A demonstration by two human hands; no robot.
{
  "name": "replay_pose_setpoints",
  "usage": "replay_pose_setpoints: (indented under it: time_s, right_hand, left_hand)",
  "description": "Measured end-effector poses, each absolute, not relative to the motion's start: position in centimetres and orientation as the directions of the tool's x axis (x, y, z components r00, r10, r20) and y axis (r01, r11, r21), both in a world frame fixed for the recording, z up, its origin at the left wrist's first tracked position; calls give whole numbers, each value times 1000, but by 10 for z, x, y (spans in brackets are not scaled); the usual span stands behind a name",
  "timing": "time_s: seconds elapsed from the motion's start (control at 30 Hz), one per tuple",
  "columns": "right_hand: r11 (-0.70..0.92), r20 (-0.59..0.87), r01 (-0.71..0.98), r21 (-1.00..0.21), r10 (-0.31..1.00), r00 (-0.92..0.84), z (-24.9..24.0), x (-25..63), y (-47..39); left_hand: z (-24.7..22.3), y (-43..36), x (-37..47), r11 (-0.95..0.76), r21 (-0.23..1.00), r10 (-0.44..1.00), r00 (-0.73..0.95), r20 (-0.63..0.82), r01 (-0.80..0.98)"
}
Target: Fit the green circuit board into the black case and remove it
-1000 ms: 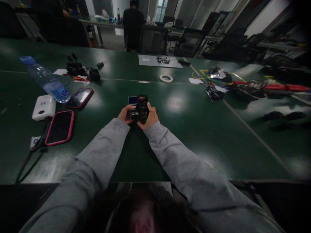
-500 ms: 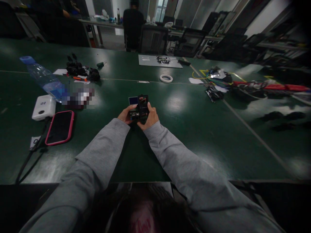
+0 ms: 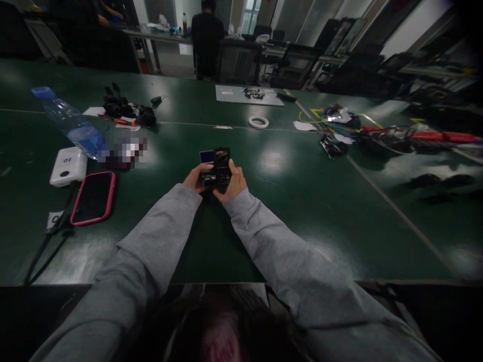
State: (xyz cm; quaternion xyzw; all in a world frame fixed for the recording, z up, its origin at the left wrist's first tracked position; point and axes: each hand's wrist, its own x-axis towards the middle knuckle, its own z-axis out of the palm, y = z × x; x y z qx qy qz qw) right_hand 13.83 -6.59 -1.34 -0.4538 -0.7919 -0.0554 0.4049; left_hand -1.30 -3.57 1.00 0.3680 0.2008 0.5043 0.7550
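Above the green table, close to its middle, my two hands hold small electronic devices side by side. My left hand (image 3: pixel 194 178) is closed on a small circuit board device with a screen (image 3: pixel 207 157); metal connectors show along its near part. My right hand (image 3: pixel 235 182) is closed around a black handheld device (image 3: pixel 223 157) with a dark glossy display, its thumb along the right edge. The two devices touch or nearly touch; whether they are joined I cannot tell. Fingers under both are hidden.
Leftward on the table (image 3: pixel 302 211) are a pink-cased phone (image 3: pixel 93 198), a white power bank (image 3: pixel 68 167) with a cable and a leaning plastic bottle (image 3: pixel 71 123). A tape roll (image 3: pixel 258 122) lies ahead, tangled wires (image 3: pixel 341 116) rightward. A person (image 3: pixel 207 37) sits beyond the table.
Hardly anything differs. My hands and both devices stay in place, with at most a very slight shift of the left device.
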Motion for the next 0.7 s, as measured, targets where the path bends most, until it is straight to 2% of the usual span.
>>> replay_pose_setpoints:
  time_s: [0.7]
  right_hand:
    - [545,741,800,-251,640,-204,-16,136,-66]
  left_hand:
    - [19,-41,-10,238,691,906,412,95,-682]
